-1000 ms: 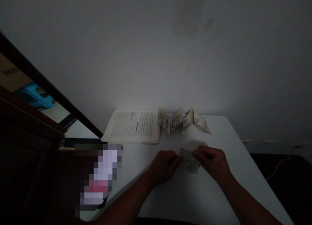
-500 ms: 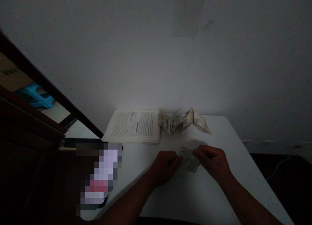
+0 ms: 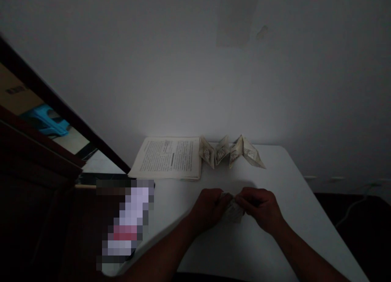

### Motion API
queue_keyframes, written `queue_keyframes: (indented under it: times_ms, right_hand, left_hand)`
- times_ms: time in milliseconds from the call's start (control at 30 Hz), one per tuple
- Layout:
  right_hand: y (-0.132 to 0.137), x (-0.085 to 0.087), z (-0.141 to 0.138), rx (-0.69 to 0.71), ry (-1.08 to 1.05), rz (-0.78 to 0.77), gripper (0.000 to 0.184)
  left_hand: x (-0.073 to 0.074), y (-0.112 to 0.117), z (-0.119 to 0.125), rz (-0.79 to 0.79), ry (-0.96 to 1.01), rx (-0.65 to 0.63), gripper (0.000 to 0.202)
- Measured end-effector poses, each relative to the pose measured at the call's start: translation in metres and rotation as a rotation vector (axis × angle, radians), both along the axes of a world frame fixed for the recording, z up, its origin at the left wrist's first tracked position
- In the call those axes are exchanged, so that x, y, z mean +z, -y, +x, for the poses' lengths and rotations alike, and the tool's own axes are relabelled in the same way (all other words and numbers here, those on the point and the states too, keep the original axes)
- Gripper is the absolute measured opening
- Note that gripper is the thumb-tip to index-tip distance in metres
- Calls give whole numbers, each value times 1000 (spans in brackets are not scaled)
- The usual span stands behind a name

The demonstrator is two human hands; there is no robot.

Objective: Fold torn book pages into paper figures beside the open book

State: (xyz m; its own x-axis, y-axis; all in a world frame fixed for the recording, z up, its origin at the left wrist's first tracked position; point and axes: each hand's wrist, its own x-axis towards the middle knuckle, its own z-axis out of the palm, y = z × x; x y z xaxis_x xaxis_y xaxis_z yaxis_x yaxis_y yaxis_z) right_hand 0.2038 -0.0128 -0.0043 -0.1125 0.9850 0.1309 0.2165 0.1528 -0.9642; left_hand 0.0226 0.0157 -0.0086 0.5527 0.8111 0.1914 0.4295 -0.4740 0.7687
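Observation:
Between my two hands is a small folded piece of printed paper [image 3: 234,215], held just over the white table. My left hand [image 3: 209,207] pinches its left edge with thumb and fingers. From the other side my right hand [image 3: 259,203] grips the paper's upper right part, its fingertips close to the left thumb. The fingers cover much of the paper, so its exact folds cannot be made out. Beyond my hands stand several folded paper shapes [image 3: 222,150] in a zigzag row, made of similar printed paper.
A stack of printed pages [image 3: 166,157] lies at the back left of the white table [image 3: 275,159], against the wall. A pixelated flat object [image 3: 130,221] rests at the left edge. Further left, a dark-framed opening shows a blue plastic item [image 3: 49,121]. A cable [image 3: 351,208] hangs at the right.
My hands have come closer together and slightly lower. The paper between them has tipped and now shows less of its printed face.

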Motion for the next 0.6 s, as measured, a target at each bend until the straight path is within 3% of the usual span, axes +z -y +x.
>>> queue_keyframes:
  times_ms: [400,600]
  right_hand:
    - [-2,-2,-2,0,-12,-118,25]
    - [-3,-3,-1,46,53,-77,26]
  left_hand:
    - [2,0,-3,-26,159,60,37]
    - [3,0,-1,-15,189,67,19]
